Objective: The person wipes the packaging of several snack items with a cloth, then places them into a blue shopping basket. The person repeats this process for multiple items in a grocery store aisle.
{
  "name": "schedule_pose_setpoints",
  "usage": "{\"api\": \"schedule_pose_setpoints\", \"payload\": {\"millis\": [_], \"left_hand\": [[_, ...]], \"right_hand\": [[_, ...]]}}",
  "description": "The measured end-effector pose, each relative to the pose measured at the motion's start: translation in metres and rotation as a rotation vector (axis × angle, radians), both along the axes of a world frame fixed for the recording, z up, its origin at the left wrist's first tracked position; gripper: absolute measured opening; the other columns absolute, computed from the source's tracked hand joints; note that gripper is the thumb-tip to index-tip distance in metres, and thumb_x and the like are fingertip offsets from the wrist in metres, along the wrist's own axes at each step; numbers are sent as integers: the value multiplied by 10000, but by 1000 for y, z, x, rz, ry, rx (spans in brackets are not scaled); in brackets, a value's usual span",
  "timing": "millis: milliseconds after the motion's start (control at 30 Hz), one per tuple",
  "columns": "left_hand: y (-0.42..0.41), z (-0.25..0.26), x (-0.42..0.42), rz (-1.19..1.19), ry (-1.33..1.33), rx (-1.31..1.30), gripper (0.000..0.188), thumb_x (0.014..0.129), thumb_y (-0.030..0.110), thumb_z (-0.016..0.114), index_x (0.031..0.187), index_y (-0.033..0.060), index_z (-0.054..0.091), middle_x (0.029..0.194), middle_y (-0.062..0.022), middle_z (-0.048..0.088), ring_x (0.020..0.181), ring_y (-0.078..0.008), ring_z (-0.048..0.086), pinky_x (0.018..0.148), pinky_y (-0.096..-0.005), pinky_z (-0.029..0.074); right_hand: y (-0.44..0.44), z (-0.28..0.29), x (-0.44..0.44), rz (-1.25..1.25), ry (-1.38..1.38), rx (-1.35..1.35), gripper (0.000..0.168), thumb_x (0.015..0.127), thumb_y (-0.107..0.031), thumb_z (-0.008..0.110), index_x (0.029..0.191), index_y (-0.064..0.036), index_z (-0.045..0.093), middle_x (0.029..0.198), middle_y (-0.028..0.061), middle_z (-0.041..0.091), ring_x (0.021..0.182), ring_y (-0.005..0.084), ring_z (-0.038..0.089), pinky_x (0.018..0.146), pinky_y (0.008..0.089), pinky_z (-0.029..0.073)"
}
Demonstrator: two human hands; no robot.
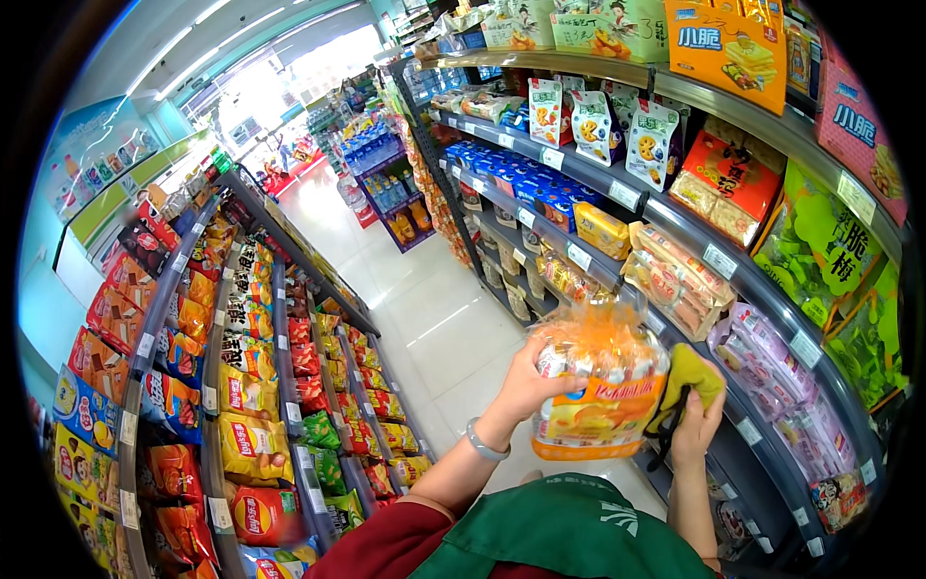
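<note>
In the middle of the head view I hold up a clear bag of individually wrapped snacks (604, 405) with an orange label and a gathered orange top. My left hand (532, 380) grips the bag on its left side, the thumb lying across the front. On the other side, my right hand (698, 423) clasps a yellow-green and black cloth (687, 380) close against the bag's right side. Whether the cloth touches the bag I cannot tell. Right of both hands, purple snack packs (770, 362) and a pack of long wrapped snacks (676, 279) lie on the shelf.
A curved-looking grey shelf unit (723, 260) with price tags runs close along my right. Chip bags (249, 441) fill tiered racks on my left. Between them lies a tiled aisle floor (434, 340). A purple drinks display (398, 210) stands farther down, towards the bright shopfront.
</note>
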State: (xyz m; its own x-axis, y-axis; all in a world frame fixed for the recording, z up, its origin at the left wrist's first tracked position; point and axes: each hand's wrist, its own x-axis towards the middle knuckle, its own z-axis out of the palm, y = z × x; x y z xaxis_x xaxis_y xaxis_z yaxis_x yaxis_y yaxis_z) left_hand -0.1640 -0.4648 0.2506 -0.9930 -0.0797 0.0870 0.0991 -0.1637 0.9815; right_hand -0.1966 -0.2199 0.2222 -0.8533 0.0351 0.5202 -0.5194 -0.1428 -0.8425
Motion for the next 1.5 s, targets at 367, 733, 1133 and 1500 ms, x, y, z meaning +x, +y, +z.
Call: {"api": "schedule_pose_setpoints", "payload": {"millis": [367, 733, 1133, 1500], "left_hand": [[27, -23, -15, 187, -58, 366, 533, 745, 46, 737, 1195, -8, 457, 1099, -110, 591, 987, -161, 586, 845, -298, 485], [26, -15, -5, 65, -133, 352, 534, 728, 41, 750, 1179, -14, 469, 1075, -100, 612, 951, -161, 604, 836, -305, 496], [-11, -20, -24, 272, 73, 501, 362, 849, 91, 615, 1167, -9, 473, 1085, -146, 609, 958, -253, 637, 821, -372, 546], [29, -60, -23, 217, -82, 580, 332, 927, 196, 533, 1201, 12, 501, 1114, -87, 606, 962, -193, 621, 860, -334, 503]], "right_hand": [[-50, 11, 31, 142, 410, 909, 666, 693, -197, 675, 1319, -157, 454, 1414, 124, 390, 1053, 299, 531, 991, 519, 301], [-51, 36, -6, -118, 245, 721, 701, 725, -133, 587, 1393, -135, 372, 1467, 145, 304, 1309, 349, 350, 1042, 581, 244], [-34, -20, 6, 40, 105, 742, 624, 817, -118, 568, 1395, -72, 336, 1478, 162, 246, 1316, 366, 321, 1064, 422, 301], [-88, 1, 1, -42, 370, 1016, 611, 775, -155, 602, 1344, -44, 409, 1395, 125, 403, 1125, 284, 486, 973, 454, 368]]}}
